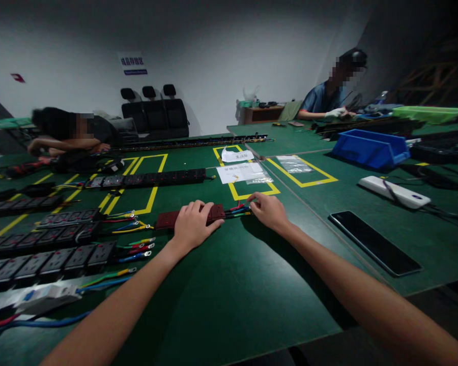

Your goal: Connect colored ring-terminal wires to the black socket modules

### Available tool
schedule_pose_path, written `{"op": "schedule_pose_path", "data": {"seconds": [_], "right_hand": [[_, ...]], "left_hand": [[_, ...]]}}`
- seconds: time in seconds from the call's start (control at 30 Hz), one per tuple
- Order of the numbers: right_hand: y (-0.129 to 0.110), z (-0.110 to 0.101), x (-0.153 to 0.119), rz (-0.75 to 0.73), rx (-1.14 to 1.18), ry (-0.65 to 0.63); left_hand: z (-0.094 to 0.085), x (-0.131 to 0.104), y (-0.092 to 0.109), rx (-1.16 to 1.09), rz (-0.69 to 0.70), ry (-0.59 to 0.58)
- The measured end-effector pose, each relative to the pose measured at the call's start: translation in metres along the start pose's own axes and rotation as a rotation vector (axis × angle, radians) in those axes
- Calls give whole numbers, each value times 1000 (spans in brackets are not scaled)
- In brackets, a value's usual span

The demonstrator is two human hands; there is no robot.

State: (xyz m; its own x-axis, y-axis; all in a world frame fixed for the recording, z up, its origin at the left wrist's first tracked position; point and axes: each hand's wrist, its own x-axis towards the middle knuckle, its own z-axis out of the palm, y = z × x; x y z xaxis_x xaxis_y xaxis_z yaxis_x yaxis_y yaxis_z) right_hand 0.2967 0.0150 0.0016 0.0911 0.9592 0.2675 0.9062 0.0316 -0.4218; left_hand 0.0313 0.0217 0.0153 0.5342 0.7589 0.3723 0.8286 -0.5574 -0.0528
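A dark red socket strip (167,219) lies on the green table in front of me. My left hand (193,221) rests over its middle, fingers on the far side and thumb along the near side, gripping it. Out of the strip's right end come several coloured wires (234,212), among them red, blue and green. My right hand (267,209) is closed in a pinch at the far ends of these wires; its fingertips partly hide them. Left of my hands are black socket strips (53,259) with loose wires ending in ring terminals (148,246).
A black phone (374,241) and a white power strip (394,192) lie to the right, near a blue bin (370,148). Papers (238,173) and yellow tape outlines sit ahead. One person (320,101) works at the far right; another (72,132) leans on the table at left.
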Motion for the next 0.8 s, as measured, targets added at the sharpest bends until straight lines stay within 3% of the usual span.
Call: {"op": "schedule_pose_path", "data": {"seconds": [0.13, 0.3, 0.53, 0.63, 0.8], "right_hand": [[3, 4, 2, 2, 49, 5], [4, 8, 7, -10, 390, 9], [-4, 1, 4, 38, 882, -217], [-4, 2, 4, 19, 813, -217], [-2, 6, 1, -36, 363, 59]], "left_hand": [[0, 0, 0, 6, -1, -2], [0, 0, 0, -7, -5, -7], [-1, 0, 1, -14, -14, -16], [0, 0, 0, -20, -18, -13], [1, 0, 0, -36, -20, -12]]}}
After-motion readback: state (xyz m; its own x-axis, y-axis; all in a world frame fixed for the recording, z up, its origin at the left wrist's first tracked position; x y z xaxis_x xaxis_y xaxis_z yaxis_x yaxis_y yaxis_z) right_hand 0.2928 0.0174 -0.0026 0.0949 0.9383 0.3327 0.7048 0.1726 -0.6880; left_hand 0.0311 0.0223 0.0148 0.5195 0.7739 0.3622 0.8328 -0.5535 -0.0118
